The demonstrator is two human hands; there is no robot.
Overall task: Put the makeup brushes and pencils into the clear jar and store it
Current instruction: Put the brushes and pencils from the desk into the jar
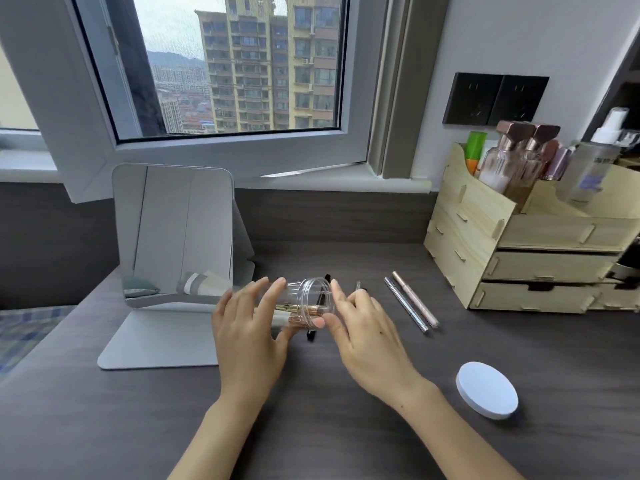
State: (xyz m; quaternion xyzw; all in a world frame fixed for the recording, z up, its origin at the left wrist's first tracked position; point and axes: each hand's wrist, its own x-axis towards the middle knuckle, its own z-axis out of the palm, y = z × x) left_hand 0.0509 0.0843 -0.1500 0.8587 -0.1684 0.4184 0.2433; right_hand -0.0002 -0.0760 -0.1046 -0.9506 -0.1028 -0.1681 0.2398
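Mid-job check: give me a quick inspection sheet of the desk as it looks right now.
Surface: dark wood-grain desk, under a window.
Job's things: clear jar tipped on its side, mouth toward the right, gold-handled brushes inside; two pencils lying loose to its right; a black stick partly under the jar.
Clutter: white round lid at right front; standing mirror at left; wooden organiser with bottles at right.
Hands: left hand cups the jar's base end; right hand touches the rim with its fingertips and seems to pinch something thin.
Cables: nothing seen.
Surroundings: open window, black wall sockets, bedding at far left.
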